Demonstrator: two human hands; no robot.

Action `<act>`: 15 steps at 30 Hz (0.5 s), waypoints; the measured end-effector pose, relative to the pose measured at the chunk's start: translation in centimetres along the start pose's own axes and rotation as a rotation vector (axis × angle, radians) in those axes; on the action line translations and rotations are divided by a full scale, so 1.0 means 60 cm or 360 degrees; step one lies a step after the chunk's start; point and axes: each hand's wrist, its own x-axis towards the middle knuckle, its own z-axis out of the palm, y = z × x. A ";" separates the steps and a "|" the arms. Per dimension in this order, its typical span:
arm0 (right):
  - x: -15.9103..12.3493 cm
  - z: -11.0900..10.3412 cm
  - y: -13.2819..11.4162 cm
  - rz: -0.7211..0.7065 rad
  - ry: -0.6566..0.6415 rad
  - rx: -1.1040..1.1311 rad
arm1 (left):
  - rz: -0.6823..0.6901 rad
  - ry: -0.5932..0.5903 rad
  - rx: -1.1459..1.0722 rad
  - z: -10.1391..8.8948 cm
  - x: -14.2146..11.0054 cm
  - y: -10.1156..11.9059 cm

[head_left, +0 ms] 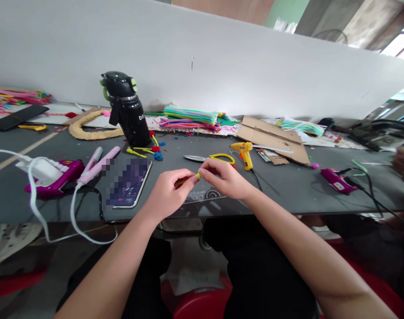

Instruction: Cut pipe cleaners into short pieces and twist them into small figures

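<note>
Bottle (131, 119): upright, left of the scissors.
Phone (130, 184): flat on the table, just beside the left hand.
Left hand (171, 193): thumb and finger clamped on the yellow piece.
Yellow piece (198, 176): between both hands' fingertips, above the ruler (202, 196).
Scissors (202, 159): behind the hands, blades leftward.
Right hand (223, 178): fingertips together at the yellow piece; whether they grip it, cannot tell.
Glue gun (245, 155): yellow, beyond the right hand.
</note>
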 end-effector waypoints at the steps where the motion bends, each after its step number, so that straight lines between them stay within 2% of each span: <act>1: 0.000 0.001 0.001 -0.0008 0.0013 0.0018 | 0.0002 0.0006 -0.0014 0.001 0.000 0.001; 5: -0.001 0.002 -0.001 0.0004 0.0030 0.0075 | -0.0014 -0.0003 -0.0053 0.003 0.001 0.003; 11: 0.003 -0.003 0.001 0.0231 -0.0025 0.0370 | -0.0127 -0.0058 -0.0060 -0.009 0.003 -0.001; 15: 0.005 -0.011 0.018 0.0293 0.0140 0.0417 | -0.0208 -0.0072 0.0026 -0.020 0.006 -0.009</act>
